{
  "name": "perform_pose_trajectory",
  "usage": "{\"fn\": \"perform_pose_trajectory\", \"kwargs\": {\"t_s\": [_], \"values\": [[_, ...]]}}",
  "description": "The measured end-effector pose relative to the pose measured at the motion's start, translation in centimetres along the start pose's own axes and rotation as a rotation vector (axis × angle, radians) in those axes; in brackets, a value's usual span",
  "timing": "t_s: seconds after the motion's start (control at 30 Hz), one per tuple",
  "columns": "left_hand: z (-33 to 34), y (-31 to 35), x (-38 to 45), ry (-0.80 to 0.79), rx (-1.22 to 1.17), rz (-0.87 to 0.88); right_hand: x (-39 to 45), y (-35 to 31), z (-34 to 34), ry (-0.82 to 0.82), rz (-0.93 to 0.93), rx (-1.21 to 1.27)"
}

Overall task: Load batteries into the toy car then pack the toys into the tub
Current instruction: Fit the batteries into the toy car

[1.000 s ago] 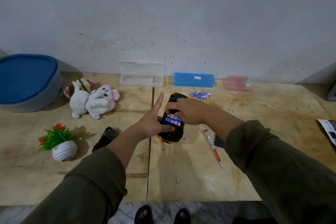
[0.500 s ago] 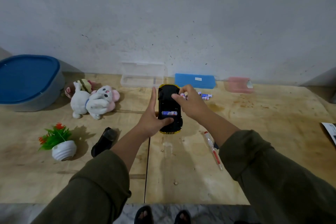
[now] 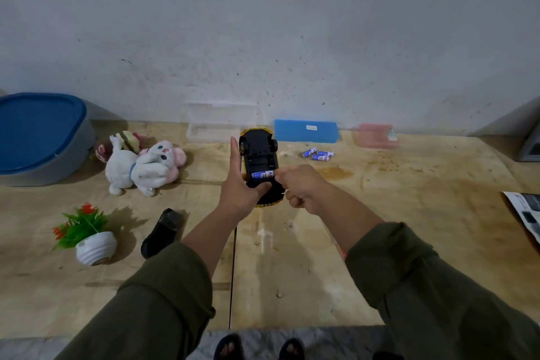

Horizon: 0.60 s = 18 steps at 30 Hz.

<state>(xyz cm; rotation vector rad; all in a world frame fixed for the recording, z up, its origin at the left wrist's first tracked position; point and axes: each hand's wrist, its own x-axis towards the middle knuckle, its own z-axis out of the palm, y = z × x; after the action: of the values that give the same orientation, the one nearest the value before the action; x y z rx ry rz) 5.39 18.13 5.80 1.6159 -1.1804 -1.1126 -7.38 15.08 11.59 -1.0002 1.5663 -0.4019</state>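
Plastic, hard and light by the look of it: the toy car [image 3: 261,168] should handle stiffly and without much weight, though its glossy shell may slip in a loose hold, so the flanks between the wheels seem the sound place to take it. It sits belly-up over the middle of the wooden table [image 3: 409,213], black underneath with a yellow body showing at both ends, nose toward the far wall. The left hand [image 3: 239,187] holds it from the left, fingers straight along its side and thumb curled under the near end. One blue-and-white battery [image 3: 262,175] lies crosswise in the open bay. The right hand [image 3: 301,187] has its fingers curled, the tips pinching or pressing that battery's right end. Three spare batteries [image 3: 318,154] lie farther right. The grey tub [image 3: 43,137], blue-lidded, stands far left.
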Motion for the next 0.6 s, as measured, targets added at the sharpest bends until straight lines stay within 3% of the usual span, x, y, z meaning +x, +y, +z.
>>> {"fn": "perform_pose_trajectory", "kwargs": {"t_s": [0.1, 0.23, 0.3, 0.43, 0.53, 0.6], "values": [[-0.2, -0.3, 0.2, -0.016, -0.023, 0.008, -0.1, -0.4, -0.3, -0.011, 0.098, 0.204], [-0.9, -0.3, 0.4, -0.076, -0.103, 0.004, -0.1, 0.2, -1.1, -0.034, 0.04, 0.259], [-1.1, 0.0, 0.4, -0.099, -0.124, 0.004, -0.1, 0.9, -1.2, 0.015, -0.111, 0.119], [-1.2, 0.1, 0.3, -0.158, -0.129, -0.004, 0.2, 2.1, -1.2, 0.214, -0.559, -0.436], [-1.0, 0.2, 0.0, -0.219, -0.153, -0.014, 0.2, 2.0, -1.4, 0.218, -0.617, -0.621], [-0.9, 0.2, -0.1, -0.231, -0.168, -0.016, 0.0, 1.8, -1.5, 0.203, -0.647, -0.582]]}}
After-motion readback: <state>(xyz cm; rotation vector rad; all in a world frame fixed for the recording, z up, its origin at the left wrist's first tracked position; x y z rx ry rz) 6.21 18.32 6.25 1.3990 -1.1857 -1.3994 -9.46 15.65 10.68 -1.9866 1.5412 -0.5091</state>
